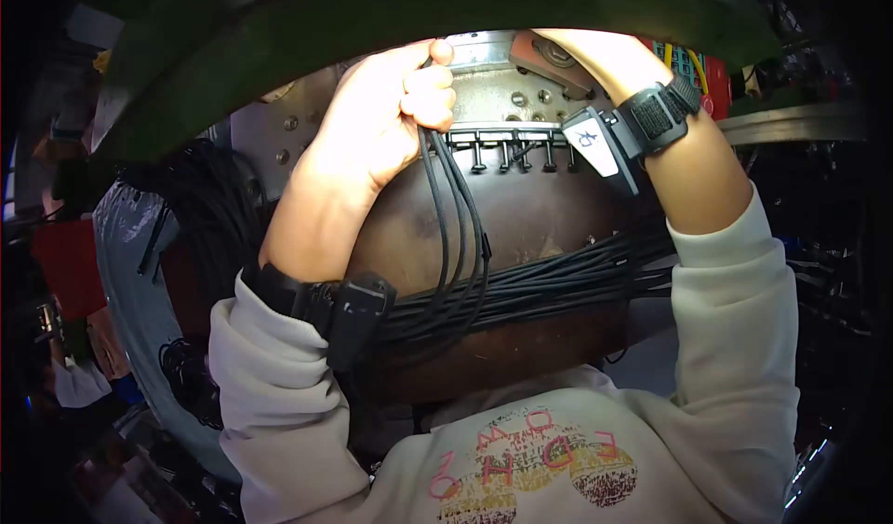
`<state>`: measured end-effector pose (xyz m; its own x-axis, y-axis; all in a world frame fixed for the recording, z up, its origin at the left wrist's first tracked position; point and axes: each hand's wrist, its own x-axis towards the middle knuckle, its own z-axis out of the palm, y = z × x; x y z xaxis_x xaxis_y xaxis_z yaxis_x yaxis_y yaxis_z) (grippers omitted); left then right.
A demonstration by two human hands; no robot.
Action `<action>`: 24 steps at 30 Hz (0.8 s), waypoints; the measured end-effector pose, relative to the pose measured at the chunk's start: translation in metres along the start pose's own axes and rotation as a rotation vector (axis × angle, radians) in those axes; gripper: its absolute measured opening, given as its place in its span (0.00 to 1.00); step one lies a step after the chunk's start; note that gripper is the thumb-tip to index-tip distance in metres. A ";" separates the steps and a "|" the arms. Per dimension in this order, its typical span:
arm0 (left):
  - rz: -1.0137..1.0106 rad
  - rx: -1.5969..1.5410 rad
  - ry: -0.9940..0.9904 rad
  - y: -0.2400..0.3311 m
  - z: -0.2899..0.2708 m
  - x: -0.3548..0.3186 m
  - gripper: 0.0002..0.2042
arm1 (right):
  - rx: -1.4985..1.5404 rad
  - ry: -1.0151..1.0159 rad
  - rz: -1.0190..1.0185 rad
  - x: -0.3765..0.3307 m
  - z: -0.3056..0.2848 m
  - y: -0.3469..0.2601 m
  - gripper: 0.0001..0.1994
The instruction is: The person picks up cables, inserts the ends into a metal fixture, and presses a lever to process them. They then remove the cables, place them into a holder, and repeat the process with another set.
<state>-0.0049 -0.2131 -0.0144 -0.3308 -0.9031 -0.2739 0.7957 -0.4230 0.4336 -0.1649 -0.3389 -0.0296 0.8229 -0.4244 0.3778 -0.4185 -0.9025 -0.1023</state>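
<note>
Only one view reaches me: a head-worn fisheye, the left of a side-by-side pair. It faces forward and up at a rounded brown housing point(521, 217), very close, which fills the centre of the frame. Both forearms enter from the lower edge, the left hand point(386, 114) and right hand point(605, 59) raised near the top. Straight edges bow toward the rim; corners fall dark. No second view for overlap.
</note>
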 end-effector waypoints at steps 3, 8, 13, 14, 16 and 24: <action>0.187 0.809 0.554 0.000 0.004 -0.014 0.17 | -0.101 0.150 -0.098 -0.007 -0.005 -0.009 0.13; 1.264 2.734 0.258 0.015 -0.018 -0.011 0.13 | -0.179 0.247 -0.066 -0.030 0.000 -0.016 0.12; 1.327 2.548 0.336 0.023 -0.043 0.009 0.17 | -0.195 0.149 -0.071 -0.025 0.004 -0.011 0.08; 1.359 2.535 0.328 0.022 -0.047 0.008 0.17 | -0.201 0.184 -0.032 -0.024 0.006 -0.010 0.08; 1.322 2.499 0.363 0.021 -0.052 0.006 0.17 | -0.208 0.254 0.048 -0.024 0.009 -0.007 0.09; 0.890 2.248 0.443 0.017 -0.034 -0.008 0.28 | 0.352 0.180 0.318 -0.026 -0.015 -0.011 0.17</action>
<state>0.0281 -0.2107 -0.0341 -0.0606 -0.8965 0.4388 -0.9439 0.1944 0.2669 -0.1877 -0.3167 -0.0248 0.5831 -0.6910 0.4272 -0.4573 -0.7138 -0.5303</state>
